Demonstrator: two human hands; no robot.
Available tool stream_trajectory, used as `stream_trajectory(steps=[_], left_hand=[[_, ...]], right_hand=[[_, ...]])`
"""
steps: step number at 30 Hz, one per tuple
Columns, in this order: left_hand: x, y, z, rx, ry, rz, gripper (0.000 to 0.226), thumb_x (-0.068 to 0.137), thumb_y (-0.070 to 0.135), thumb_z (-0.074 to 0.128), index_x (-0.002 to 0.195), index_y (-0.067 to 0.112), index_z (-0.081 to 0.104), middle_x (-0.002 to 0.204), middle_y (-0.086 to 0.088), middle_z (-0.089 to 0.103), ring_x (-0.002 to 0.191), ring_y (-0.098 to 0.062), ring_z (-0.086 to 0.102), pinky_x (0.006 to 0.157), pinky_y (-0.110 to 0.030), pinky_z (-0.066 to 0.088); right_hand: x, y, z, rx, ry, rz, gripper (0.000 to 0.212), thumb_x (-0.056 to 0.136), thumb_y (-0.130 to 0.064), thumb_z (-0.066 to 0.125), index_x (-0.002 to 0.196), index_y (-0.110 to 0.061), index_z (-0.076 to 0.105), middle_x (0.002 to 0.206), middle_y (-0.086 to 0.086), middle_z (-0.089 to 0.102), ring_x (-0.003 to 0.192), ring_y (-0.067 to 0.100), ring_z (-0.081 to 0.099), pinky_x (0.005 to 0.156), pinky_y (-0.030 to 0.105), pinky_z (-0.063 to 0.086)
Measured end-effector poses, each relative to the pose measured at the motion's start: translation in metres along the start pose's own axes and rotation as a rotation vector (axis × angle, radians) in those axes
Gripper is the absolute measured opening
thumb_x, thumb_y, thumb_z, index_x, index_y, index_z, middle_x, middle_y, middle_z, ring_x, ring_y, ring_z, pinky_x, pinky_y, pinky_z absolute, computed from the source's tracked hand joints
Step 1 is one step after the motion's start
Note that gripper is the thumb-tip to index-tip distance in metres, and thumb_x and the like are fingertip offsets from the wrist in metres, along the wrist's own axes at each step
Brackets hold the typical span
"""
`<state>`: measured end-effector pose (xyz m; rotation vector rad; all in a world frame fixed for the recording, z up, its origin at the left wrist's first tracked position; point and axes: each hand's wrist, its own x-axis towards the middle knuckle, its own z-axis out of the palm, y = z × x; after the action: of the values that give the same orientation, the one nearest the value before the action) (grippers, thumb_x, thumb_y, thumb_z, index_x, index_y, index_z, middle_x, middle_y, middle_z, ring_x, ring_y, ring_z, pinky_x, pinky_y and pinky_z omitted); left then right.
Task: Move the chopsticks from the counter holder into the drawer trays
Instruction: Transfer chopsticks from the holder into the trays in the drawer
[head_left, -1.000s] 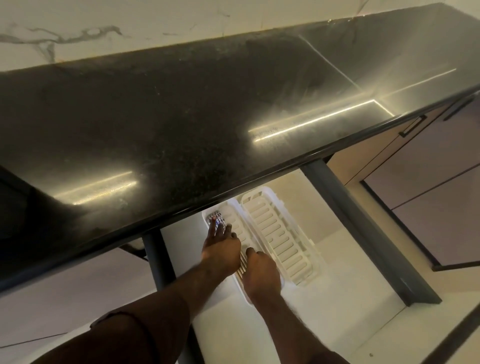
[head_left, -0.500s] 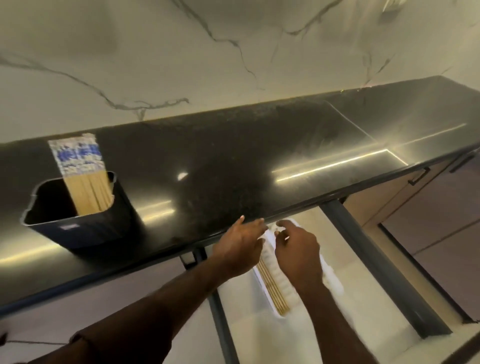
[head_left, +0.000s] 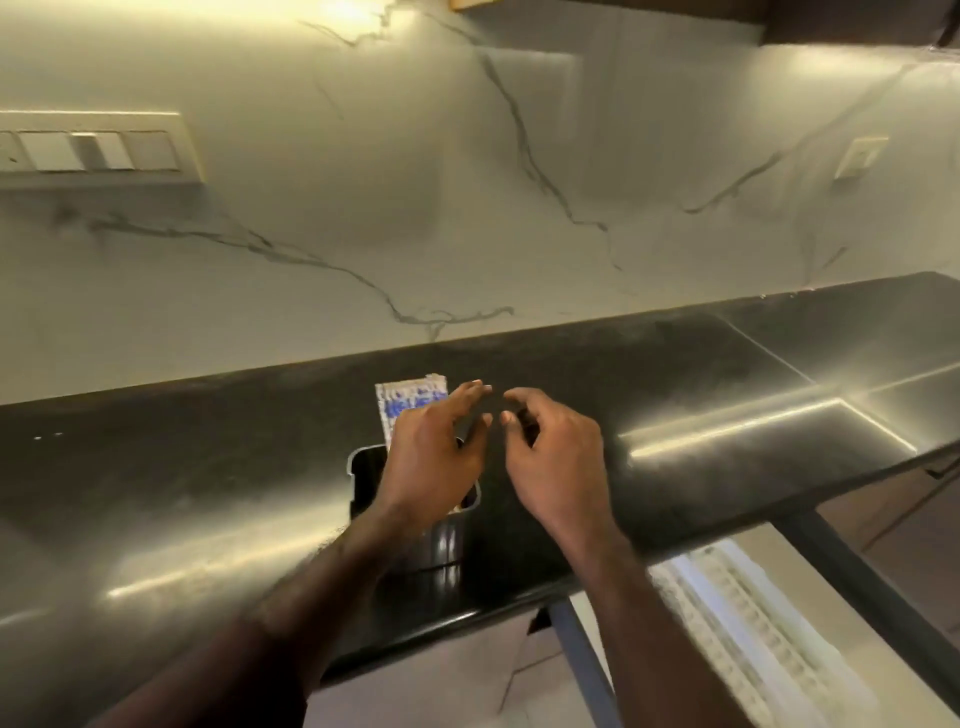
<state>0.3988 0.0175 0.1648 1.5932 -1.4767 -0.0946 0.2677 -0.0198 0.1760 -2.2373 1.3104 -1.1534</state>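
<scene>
Black bench (head_left: 208, 467) carries the holder (head_left: 363, 483); wrapped chopsticks (head_left: 410, 405) stand inside, behind the left hand (head_left: 431, 457). Both grips, right hand (head_left: 550, 457) too, are open and empty. Risk: a hurried grab could tip the holder.

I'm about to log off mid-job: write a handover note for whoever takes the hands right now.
Left hand: open, empty, above the holder on the black counter.
Right hand: open, empty, fingers loosely curled, beside the holder.
Chopsticks: a paper-wrapped bundle stands in the holder, partly hidden by the left hand.
White drawer tray: lower right, under the counter edge; too blurred to read its contents.
Left: grasp the bundle, lower it into the tray.
</scene>
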Motion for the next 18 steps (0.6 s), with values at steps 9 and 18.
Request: stream_trajectory(steps=[9,18], left_hand=[[0.018,-0.103,-0.039,-0.045,0.149,-0.200,0.029,0.086,0.011,0.068,0.116,0.012,0.069,0.107,-0.004,0.074,0.093,-0.008,0.070,0.082,-0.019,0.055],[0.026,-0.150,-0.029,0.004,0.076,-0.327,0.031,0.087,0.013,0.064,0.118,0.011,0.067,0.115,-0.004,0.072,0.100,-0.012,0.068,0.090,-0.026,0.053]], right_hand=[[-0.006,-0.036,0.112,-0.066,-0.250,0.081,0.028,0.093,-0.019,0.062,0.120,-0.021,0.064,0.109,-0.004,0.071,0.093,0.004,0.065,0.078,0.014,0.049],[-0.001,-0.031,0.156,-0.077,-0.293,0.176,0.022,0.094,-0.020,0.058,0.115,-0.023,0.066,0.103,-0.007,0.070,0.091,0.004,0.063,0.083,0.024,0.055]])
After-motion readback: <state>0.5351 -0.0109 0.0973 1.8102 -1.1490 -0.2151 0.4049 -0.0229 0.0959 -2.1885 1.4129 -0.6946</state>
